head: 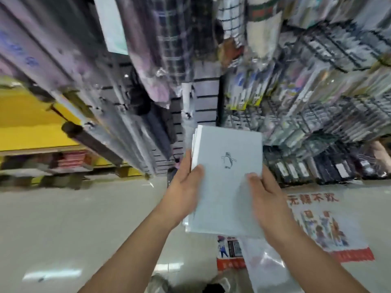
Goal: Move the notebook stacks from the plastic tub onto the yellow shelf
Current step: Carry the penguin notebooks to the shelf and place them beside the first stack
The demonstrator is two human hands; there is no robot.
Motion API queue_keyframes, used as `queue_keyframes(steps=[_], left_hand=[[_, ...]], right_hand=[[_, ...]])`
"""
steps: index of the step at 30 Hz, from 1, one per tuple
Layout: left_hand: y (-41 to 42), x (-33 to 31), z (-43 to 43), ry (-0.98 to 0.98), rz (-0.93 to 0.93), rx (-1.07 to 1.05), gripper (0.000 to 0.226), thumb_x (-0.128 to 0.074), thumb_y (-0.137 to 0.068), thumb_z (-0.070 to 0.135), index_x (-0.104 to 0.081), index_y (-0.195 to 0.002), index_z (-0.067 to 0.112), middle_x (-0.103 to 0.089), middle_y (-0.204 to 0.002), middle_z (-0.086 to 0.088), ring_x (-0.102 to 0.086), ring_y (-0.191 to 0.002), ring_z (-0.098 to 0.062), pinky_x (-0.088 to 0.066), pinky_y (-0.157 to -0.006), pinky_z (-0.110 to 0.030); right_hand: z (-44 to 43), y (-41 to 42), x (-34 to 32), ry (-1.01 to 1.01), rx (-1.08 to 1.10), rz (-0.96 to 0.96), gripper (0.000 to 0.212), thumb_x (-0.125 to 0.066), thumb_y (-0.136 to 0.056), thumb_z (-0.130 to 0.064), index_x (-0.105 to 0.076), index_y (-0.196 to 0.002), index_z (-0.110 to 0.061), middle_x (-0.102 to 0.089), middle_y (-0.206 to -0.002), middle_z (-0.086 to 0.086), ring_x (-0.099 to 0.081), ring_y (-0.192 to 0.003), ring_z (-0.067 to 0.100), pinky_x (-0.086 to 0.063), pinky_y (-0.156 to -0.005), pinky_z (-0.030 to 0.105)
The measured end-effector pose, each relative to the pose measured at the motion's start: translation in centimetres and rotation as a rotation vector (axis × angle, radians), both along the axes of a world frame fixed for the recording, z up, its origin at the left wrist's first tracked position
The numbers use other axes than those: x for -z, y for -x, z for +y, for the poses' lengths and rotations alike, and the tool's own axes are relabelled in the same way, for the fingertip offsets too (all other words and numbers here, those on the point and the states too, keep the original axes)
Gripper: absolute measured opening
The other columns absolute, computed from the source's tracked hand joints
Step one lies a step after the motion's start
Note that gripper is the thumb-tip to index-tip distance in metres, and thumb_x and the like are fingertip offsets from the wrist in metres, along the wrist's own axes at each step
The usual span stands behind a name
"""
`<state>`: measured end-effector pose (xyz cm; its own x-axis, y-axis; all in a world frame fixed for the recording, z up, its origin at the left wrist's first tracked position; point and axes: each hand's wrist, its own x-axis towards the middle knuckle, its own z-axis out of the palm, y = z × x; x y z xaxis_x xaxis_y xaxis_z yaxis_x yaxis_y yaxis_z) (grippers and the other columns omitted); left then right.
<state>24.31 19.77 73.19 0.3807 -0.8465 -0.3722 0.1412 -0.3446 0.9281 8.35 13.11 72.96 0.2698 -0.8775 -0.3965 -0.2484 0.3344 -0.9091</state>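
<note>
The notebook stack at centre is pale grey-blue with a small black line drawing of a penguin on the top cover. The shelf at the left edge is bright yellow. The floor is pale grey-beige. The poster at lower right is white with red characters and a red border.

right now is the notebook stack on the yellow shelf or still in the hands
In the hands: both the left hand and right hand grip the notebook stack, away from the yellow shelf.

pale glossy floor; printed floor poster right; packed merchandise racks behind, blurred.
</note>
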Motion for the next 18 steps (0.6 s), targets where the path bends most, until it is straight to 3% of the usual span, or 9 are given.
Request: queue_keyframes(steps=[2, 4, 5, 8, 11, 15, 18], left_hand=[[-2.9, -0.3, 3.7, 0.007, -0.01, -0.099, 0.042, -0.04, -0.102, 0.012, -0.056, -0.12, 0.046, -0.072, -0.104, 0.014, -0.068, -0.086, -0.002, -0.053, -0.066, -0.012], [-5.7, -0.5, 7.8, -0.011, -0.009, -0.199, 0.046, -0.039, -0.1, 0.009, -0.057, -0.12, 0.046, -0.074, -0.104, 0.015, -0.071, -0.083, 0.001, -0.056, -0.066, -0.017], [-7.0, -0.5, 9.8, -0.021, -0.005, -0.24, 0.047, -0.039, -0.099, 0.008, -0.057, -0.124, 0.045, -0.074, -0.109, 0.011, -0.072, -0.089, -0.004, -0.059, -0.071, -0.023], [-10.6, -0.5, 16.0, -0.042, 0.006, -0.362, 0.048, -0.04, -0.097, 0.009, -0.056, -0.131, 0.04, -0.071, -0.12, 0.004, -0.069, -0.111, -0.022, -0.058, -0.091, -0.043], [-14.2, -0.5, 22.1, -0.046, 0.034, -0.468, 0.05, -0.04, -0.093, 0.011, -0.056, -0.13, 0.039, -0.071, -0.12, 0.003, -0.068, -0.111, -0.025, -0.058, -0.09, -0.047], [-18.5, -1.2, 30.0, -0.032, 0.061, -0.603, 0.054, -0.04, -0.083, 0.015, -0.054, -0.131, 0.037, -0.069, -0.125, -0.004, -0.068, -0.112, -0.03, -0.056, -0.091, -0.055], [-21.6, -1.5, 35.4, -0.07, 0.064, -0.725, 0.06, -0.041, -0.08, 0.019, -0.052, -0.132, 0.048, -0.069, -0.125, 0.004, -0.069, -0.111, -0.022, -0.056, -0.093, -0.05]], right_hand=[[2.2, -3.6, -0.4, 0.018, -0.116, -0.024, 0.037, -0.042, -0.103, -0.021, -0.051, -0.138, -0.031, -0.06, -0.131, -0.015, -0.059, -0.111, -0.007, -0.049, -0.092, 0.019], [4.7, -7.0, -0.5, 0.016, -0.206, -0.03, 0.029, -0.04, -0.104, -0.016, -0.052, -0.126, -0.03, -0.053, -0.112, -0.032, -0.049, -0.08, -0.037, -0.044, -0.071, 0.0], [6.1, -8.7, -0.6, 0.013, -0.243, -0.017, 0.029, -0.041, -0.104, -0.017, -0.051, -0.125, -0.034, -0.053, -0.11, -0.033, -0.048, -0.073, -0.038, -0.043, -0.065, 0.002], [10.7, -13.7, -0.1, 0.001, -0.371, 0.017, 0.034, -0.043, -0.102, -0.027, -0.052, -0.132, -0.041, -0.065, -0.115, -0.019, -0.059, -0.088, -0.015, -0.044, -0.069, 0.017], [15.3, -18.4, 0.2, -0.012, -0.466, 0.005, 0.032, -0.044, -0.102, -0.026, -0.054, -0.129, -0.04, -0.066, -0.113, -0.019, -0.061, -0.086, -0.014, -0.044, -0.069, 0.017], [21.7, -25.0, -0.1, -0.027, -0.606, 0.016, 0.03, -0.045, -0.101, -0.022, -0.058, -0.12, -0.04, -0.07, -0.114, -0.009, -0.067, -0.093, 0.003, -0.05, -0.072, 0.024], [26.1, -29.7, 0.2, -0.077, -0.695, -0.027, 0.034, -0.044, -0.102, -0.016, -0.058, -0.126, -0.036, -0.073, -0.112, -0.01, -0.071, -0.084, -0.001, -0.052, -0.072, 0.026]])
